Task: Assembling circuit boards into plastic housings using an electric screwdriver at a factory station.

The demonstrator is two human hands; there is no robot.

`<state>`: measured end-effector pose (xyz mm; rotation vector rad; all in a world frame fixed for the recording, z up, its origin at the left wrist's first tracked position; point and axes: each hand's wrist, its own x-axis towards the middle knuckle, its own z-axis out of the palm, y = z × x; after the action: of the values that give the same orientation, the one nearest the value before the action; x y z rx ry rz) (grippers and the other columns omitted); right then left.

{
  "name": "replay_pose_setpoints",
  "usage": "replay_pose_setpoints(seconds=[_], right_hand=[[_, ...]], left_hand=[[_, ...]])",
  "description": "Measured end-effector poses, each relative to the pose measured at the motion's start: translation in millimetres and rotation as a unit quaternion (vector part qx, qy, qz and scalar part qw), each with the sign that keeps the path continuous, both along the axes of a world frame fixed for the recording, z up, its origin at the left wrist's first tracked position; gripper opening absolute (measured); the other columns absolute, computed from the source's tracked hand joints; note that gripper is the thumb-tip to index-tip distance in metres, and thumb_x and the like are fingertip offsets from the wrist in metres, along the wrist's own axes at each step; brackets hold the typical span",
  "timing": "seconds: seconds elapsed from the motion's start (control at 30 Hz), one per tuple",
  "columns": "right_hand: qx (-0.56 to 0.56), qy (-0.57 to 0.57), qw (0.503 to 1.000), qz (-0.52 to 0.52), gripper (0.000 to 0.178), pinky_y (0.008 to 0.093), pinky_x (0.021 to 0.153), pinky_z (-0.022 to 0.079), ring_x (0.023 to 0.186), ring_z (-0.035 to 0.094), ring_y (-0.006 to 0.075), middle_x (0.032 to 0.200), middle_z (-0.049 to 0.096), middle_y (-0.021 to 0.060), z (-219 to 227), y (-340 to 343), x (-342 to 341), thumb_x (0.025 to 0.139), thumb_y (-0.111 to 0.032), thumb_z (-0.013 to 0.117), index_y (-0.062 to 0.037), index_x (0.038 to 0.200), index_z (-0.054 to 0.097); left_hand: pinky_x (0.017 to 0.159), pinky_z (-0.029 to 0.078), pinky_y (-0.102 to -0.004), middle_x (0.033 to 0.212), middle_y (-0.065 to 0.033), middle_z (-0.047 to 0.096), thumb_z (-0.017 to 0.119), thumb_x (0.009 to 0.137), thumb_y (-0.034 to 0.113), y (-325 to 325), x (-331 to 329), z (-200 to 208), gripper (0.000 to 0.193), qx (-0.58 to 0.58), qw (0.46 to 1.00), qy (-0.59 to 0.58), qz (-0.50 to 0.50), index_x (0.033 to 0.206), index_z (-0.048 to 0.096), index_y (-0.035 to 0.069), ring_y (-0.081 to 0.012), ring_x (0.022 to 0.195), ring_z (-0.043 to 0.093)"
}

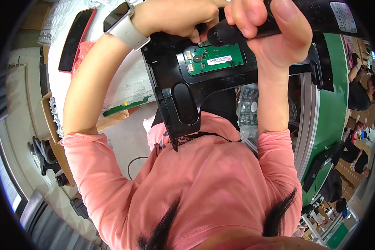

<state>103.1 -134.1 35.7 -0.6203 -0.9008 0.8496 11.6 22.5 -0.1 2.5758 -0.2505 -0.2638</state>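
Observation:
A black plastic housing [164, 75] with an oval opening lies in front of me, its near end close to my body. Set into it is a green circuit board [221, 53] with white connectors, a round black part and a white label. My right hand [275, 37] is wrapped round a black electric screwdriver [312, 18], whose ribbed nose hangs over the board's far edge. Beside that nose my left hand [179, 18], wearing a smartwatch, has its fingers curled and pressed down at the board's far edge. What they pinch, if anything, is hidden.
At the left a red-edged phone [76, 39] lies on white foam wrap [125, 81], near pink bubble wrap [84, 52]. A green work surface [331, 112] with grey rails runs along the right. Further right, other people [360, 93] sit among cardboard boxes.

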Motion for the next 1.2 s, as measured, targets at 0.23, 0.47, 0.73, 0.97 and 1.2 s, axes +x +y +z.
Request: replay_pose_setpoints(seconds=[0.23, 0.47, 0.73, 0.97, 1.2], right_hand=[[-0.022, -0.027, 0.999, 0.020, 0.043, 0.0288, 0.046, 0.042, 0.044, 0.048, 0.0138, 0.063, 0.054, 0.0081, 0, 6, 0, 0.080, -0.016, 0.076, -0.0007, 0.110, 0.049], [0.067, -0.251, 0.965, -0.032, 0.030, 0.0269, 0.048, 0.044, 0.049, 0.054, 0.0114, 0.069, 0.060, 0.0054, 1, 38, -3, 0.074, -0.011, 0.077, -0.0001, 0.096, 0.059], [-0.041, -0.212, 0.976, -0.001, 0.030, 0.0243, 0.057, 0.046, 0.059, 0.057, 0.0098, 0.072, 0.062, 0.0033, 17, 14, -13, 0.072, -0.012, 0.079, 0.0009, 0.095, 0.063], [-0.077, -0.183, 0.980, 0.030, 0.032, 0.0247, 0.060, 0.047, 0.065, 0.059, 0.0096, 0.075, 0.063, 0.0038, 16, 15, -6, 0.073, -0.014, 0.078, 0.0011, 0.097, 0.064], [0.010, -0.230, 0.973, -0.014, 0.046, 0.0258, 0.061, 0.048, 0.069, 0.062, 0.0111, 0.082, 0.066, 0.0063, 4, 26, 4, 0.072, -0.023, 0.082, 0.0000, 0.106, 0.062]], left_hand=[[0.074, 0.052, -0.0348, 0.095, -0.0127, 0.068, 0.072, 0.069, -0.007, -1, -3, 0, 0.034, -0.146, 0.986, -0.074, -0.015, 0.102, 0.067, 0.002, -0.0243, 0.086, 0.066], [0.082, 0.053, -0.0346, 0.100, -0.0110, 0.069, 0.073, 0.076, -0.001, 8, -6, -17, 0.033, -0.287, 0.952, -0.102, 0.030, 0.107, 0.068, 0.006, -0.0218, 0.095, 0.065], [0.084, 0.054, -0.0341, 0.096, -0.0099, 0.071, 0.079, 0.078, 0.007, 18, -16, -43, 0.020, -0.279, 0.922, -0.267, -0.034, 0.096, 0.074, 0.006, -0.0218, 0.094, 0.066], [0.078, 0.055, -0.0349, 0.094, -0.0098, 0.071, 0.079, 0.076, 0.005, 25, -15, -47, 0.021, -0.255, 0.944, -0.206, -0.021, 0.097, 0.073, 0.005, -0.0216, 0.088, 0.067], [0.076, 0.056, -0.0383, 0.092, -0.0153, 0.072, 0.074, 0.080, 0.026, 31, 11, -45, 0.026, -0.010, 0.990, -0.138, -0.025, 0.095, 0.073, 0.005, -0.0307, 0.084, 0.069]])
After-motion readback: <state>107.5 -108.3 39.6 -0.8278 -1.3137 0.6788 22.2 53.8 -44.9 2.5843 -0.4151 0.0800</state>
